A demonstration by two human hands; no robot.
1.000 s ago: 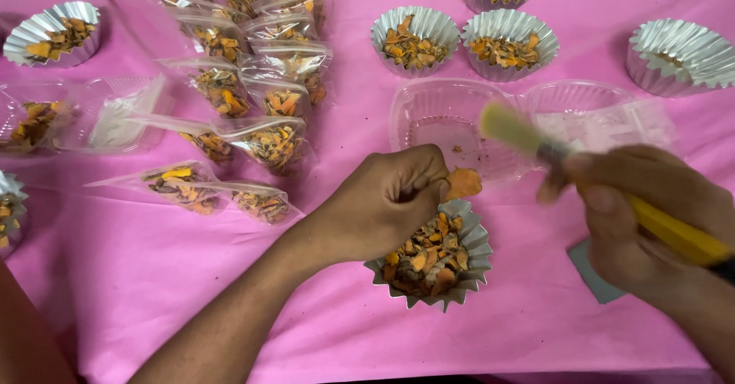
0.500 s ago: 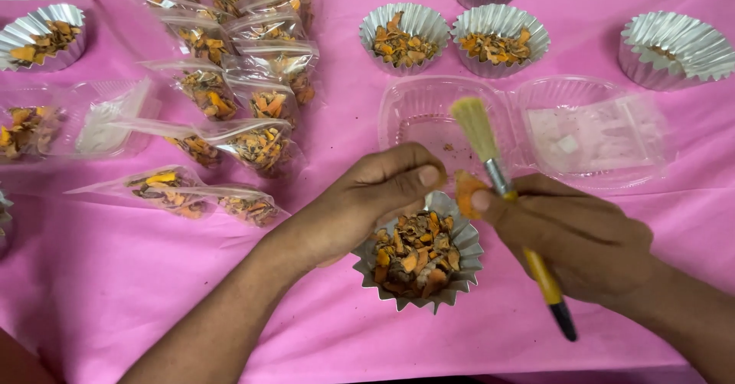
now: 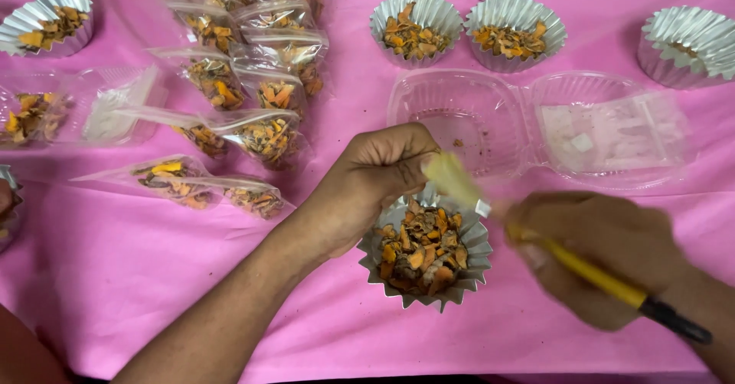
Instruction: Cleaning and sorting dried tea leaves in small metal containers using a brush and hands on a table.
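Brush [image 3: 536,242], gripped by blurred right hand [image 3: 605,258], has apparently swung lower; left hand [image 3: 383,169] stays fisted.

Lighting is bright, even and overhead with soft short shadows, glare on the clear hinged plastic clamshell box [image 3: 536,124] and crimped silver foil cups [image 3: 687,43], while the right hand [image 3: 605,254] and yellow-handled brush [image 3: 566,258] show motion blur.

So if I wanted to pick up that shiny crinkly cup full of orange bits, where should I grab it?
Probably by the fluted foil wall of the foil cup, pinching opposite sides low down. Come from the near side, since the left hand and the brush in the right hand crowd its far rim. It stands upright and full, so keep it level.
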